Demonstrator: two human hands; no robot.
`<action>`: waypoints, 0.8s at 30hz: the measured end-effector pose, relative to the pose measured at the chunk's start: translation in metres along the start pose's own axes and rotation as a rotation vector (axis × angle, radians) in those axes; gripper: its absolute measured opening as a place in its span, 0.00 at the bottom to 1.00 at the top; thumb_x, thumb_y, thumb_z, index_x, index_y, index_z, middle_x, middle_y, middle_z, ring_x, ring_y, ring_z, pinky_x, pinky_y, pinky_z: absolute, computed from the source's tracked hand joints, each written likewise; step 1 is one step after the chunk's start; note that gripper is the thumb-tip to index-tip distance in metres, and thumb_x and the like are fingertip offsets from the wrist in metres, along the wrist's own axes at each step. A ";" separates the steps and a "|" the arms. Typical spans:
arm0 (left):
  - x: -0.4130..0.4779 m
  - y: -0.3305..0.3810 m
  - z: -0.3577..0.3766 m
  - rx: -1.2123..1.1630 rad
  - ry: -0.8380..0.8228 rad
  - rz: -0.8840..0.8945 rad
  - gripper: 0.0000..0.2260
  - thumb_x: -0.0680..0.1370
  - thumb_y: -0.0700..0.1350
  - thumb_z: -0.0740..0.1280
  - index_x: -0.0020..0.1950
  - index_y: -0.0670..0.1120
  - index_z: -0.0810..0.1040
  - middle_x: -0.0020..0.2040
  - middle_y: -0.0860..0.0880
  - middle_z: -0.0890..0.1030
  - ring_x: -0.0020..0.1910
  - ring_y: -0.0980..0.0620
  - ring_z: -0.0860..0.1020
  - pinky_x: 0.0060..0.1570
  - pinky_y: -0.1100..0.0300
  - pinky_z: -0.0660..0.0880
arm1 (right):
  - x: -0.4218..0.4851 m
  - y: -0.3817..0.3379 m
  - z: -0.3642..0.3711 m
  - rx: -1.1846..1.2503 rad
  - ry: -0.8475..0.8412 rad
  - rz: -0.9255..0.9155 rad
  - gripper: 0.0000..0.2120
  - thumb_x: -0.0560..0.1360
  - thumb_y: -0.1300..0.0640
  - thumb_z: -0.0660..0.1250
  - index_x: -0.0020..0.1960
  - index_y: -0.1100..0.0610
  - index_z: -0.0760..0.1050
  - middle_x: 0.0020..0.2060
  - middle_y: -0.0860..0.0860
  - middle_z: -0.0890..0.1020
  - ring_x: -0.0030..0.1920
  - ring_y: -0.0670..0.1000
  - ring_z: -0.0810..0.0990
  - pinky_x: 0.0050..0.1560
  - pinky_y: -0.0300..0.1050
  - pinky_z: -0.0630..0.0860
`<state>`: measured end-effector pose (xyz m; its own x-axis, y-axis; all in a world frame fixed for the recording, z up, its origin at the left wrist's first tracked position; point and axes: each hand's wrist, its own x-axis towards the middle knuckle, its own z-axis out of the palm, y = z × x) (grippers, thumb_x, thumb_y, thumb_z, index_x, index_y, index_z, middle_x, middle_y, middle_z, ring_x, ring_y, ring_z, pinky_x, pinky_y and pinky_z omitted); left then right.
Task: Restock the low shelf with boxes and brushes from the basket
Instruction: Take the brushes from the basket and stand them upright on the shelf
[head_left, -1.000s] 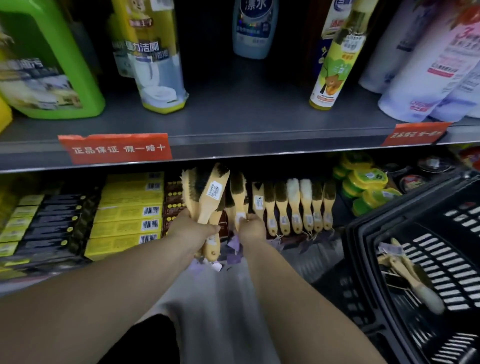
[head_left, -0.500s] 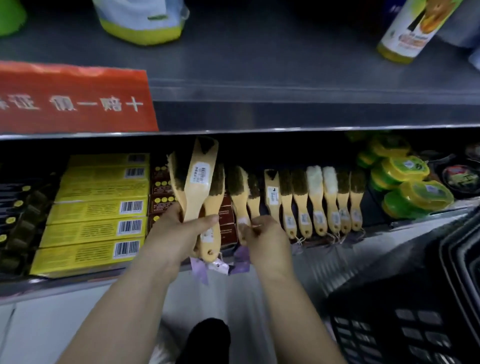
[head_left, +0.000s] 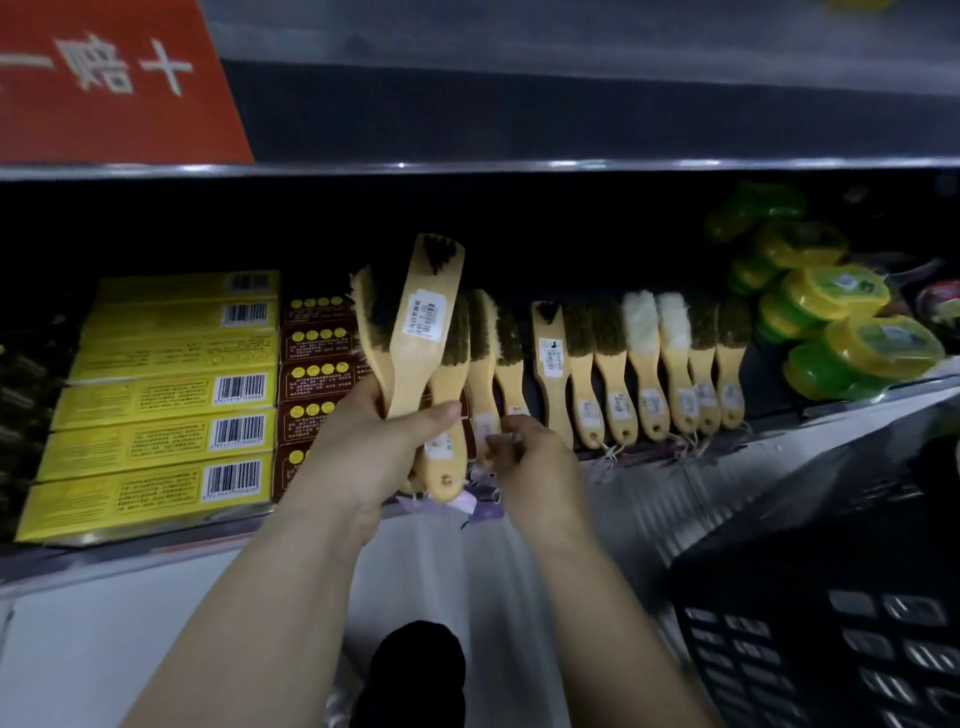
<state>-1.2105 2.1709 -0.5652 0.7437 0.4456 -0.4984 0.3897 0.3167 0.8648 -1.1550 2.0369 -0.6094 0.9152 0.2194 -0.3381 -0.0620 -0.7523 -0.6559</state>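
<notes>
The left hand (head_left: 374, 457) has its fingers wrapped round the handles of a bunch of wooden brushes (head_left: 423, 332), with the thumb (head_left: 441, 413) laid across the front. The bunch stands upright just left of the frame's centre, bristles up. Its front brush is turned back-out and shows a white price label, and another hangs lower in the palm, its handle end below the thumb. The right hand (head_left: 530, 462), just beside it at centre, has its fingertips (head_left: 498, 444) drawn close together and pinched on the bottom of a shelf brush (head_left: 483, 358). Blur hides the exact grip. Purple tags (head_left: 480, 506) dangle below both hands.

That brush is the left end of the brush row (head_left: 639, 364), which stands handles down on the low shelf (head_left: 649, 483) and runs toward the right of centre. Most have dark bristles, two have white. Left of the held bunch lie dark red boxes (head_left: 317, 374) and, further left, stacked yellow boxes (head_left: 156, 441) with barcodes facing out. Green and yellow round tins (head_left: 852, 332) sit at the right end of the shelf. The black basket (head_left: 810, 649) fills the lower right corner, its inside out of view. A red sign (head_left: 104, 83) with white characters hangs in the upper left
</notes>
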 end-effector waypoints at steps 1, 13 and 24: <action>0.000 0.000 0.002 -0.008 0.006 0.012 0.10 0.70 0.43 0.74 0.46 0.55 0.77 0.34 0.57 0.84 0.31 0.58 0.82 0.25 0.59 0.77 | 0.000 0.001 0.001 -0.015 -0.001 -0.002 0.13 0.79 0.58 0.58 0.62 0.53 0.74 0.51 0.52 0.82 0.49 0.54 0.80 0.51 0.50 0.78; -0.003 -0.005 0.017 -0.100 -0.048 0.023 0.12 0.70 0.40 0.73 0.50 0.51 0.78 0.40 0.49 0.85 0.38 0.48 0.84 0.36 0.50 0.80 | -0.035 -0.023 -0.038 0.531 -0.406 -0.213 0.08 0.76 0.51 0.65 0.54 0.42 0.75 0.46 0.45 0.84 0.49 0.44 0.82 0.53 0.42 0.78; -0.003 -0.006 0.005 0.046 -0.007 0.069 0.12 0.71 0.41 0.73 0.47 0.56 0.76 0.34 0.61 0.83 0.31 0.61 0.81 0.27 0.61 0.76 | -0.015 0.026 -0.025 0.013 0.024 -0.152 0.28 0.72 0.62 0.69 0.69 0.50 0.67 0.62 0.50 0.71 0.58 0.48 0.72 0.58 0.41 0.71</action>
<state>-1.2120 2.1633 -0.5689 0.7734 0.4588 -0.4375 0.3623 0.2465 0.8989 -1.1608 1.9990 -0.6043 0.9237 0.3148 -0.2183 0.0727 -0.7035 -0.7069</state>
